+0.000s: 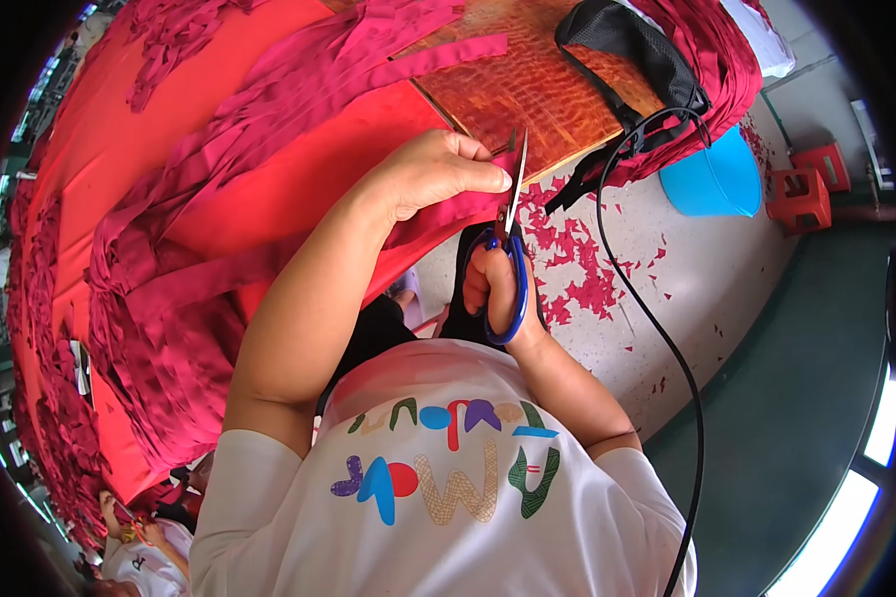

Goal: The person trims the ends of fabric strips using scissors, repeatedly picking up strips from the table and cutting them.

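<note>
My left hand [430,174] is closed in a pinch, thumb against forefinger, on the end of a magenta fabric strip [460,210] at the table's near edge. In my right hand [492,281] is a pair of scissors [514,204] with blue handles, its blades pointing up and slightly apart. The blades stand right beside the left fingertips, by the strip's end. Whether they touch the cloth I cannot tell. More magenta strips [169,343] lie heaped to the left of my left arm.
Red cloth [299,159] covers part of the wooden table [513,85]. A black bag [617,50] and its dark cord hang over the right edge. Magenta scraps [582,274] litter the floor. Beyond are a blue bucket [712,179], red stools [798,199] and, lower left, another person [144,547].
</note>
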Action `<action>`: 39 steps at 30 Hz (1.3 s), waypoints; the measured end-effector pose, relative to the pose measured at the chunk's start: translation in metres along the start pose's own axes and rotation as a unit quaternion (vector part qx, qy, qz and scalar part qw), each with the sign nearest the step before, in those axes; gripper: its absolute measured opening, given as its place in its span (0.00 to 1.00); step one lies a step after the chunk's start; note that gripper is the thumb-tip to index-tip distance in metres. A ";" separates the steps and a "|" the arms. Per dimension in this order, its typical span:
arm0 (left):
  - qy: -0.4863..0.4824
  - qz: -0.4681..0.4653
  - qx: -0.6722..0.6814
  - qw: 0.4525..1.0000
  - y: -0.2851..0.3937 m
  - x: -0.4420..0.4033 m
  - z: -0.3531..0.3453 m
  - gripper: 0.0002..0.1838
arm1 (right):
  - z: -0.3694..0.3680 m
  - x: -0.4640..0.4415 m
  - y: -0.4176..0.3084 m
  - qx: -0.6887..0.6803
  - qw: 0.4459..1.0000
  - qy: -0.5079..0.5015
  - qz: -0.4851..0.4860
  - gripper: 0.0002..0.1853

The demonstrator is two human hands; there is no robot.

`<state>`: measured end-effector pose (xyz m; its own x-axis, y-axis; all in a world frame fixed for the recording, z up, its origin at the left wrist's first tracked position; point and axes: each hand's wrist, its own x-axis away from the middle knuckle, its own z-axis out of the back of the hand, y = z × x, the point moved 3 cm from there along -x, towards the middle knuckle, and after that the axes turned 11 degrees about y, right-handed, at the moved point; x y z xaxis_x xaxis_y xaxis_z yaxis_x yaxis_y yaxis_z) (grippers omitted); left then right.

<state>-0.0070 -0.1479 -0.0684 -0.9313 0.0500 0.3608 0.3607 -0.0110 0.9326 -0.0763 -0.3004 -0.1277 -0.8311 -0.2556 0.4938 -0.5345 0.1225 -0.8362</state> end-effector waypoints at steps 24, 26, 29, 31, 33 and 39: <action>-0.017 -0.010 -0.022 1.000 -0.004 -0.004 0.001 0.11 | -0.007 0.009 -0.011 -0.014 0.999 0.041 -0.010 0.11; -0.015 -0.012 -0.020 1.000 -0.003 -0.003 0.000 0.11 | -0.004 0.008 -0.010 -0.007 1.000 0.029 0.009 0.11; 0.002 -0.019 -0.008 1.000 -0.002 -0.002 -0.001 0.10 | -0.002 0.008 -0.008 -0.001 0.999 0.011 0.030 0.11; 0.018 -0.025 0.001 1.000 0.000 -0.001 -0.002 0.10 | 0.000 0.006 -0.006 -0.003 0.999 0.005 0.034 0.10; 0.037 -0.031 0.001 0.999 0.000 -0.001 -0.003 0.09 | 0.003 0.003 -0.002 0.002 0.999 -0.015 0.049 0.11; 0.029 -0.031 0.001 0.999 -0.005 -0.004 -0.001 0.11 | 0.003 0.003 -0.003 0.022 0.996 -0.048 0.078 0.10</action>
<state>-0.0050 -0.1487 -0.0742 -0.9534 -0.0074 0.3017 0.3018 -0.0072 0.9534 -0.0764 -0.3045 -0.1240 -0.8837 -0.3270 0.3349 -0.3918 0.1255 -0.9114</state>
